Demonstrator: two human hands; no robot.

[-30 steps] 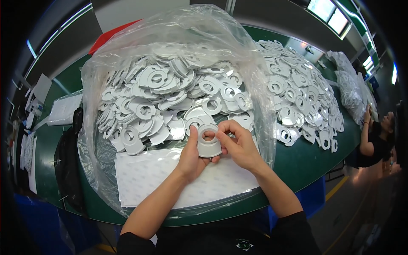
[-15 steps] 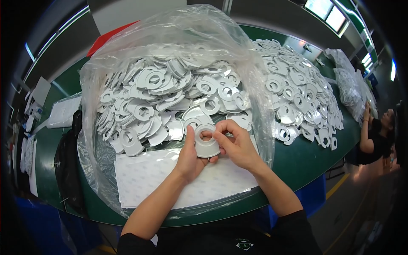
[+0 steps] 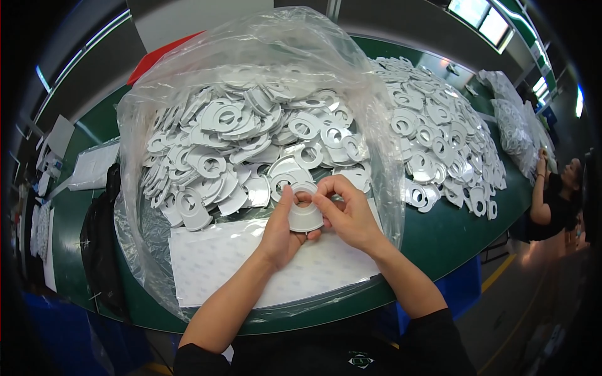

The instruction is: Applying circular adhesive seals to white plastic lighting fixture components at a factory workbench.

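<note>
held part, head view: one white ringed piece (image 3: pixel 306 220), raised above the table (image 3: pixel 439 244) near the middle of its near edge, ring tilted toward the far edge.
left hand (image 3: pixel 280 230): gripping the piece, thumb along its left side, fingers beneath.
right hand (image 3: pixel 351 216): thumb and forefinger closed against the ring's right rim; whether anything small is pinched there cannot be told.
white sheets (image 3: pixel 320 269): flat below the hands, toward the table's near edge.
loose heap (image 3: pixel 244 138): similar pieces beyond the hands, inside a clear plastic bag (image 3: pixel 282 31).
second heap (image 3: pixel 433 138): just beside the bag, toward the table's right end.
step in hand (judged): handwork at the rim of a single piece.
next move (judged): calls for a steady left hold and light right fingertip control along the rim.
</note>
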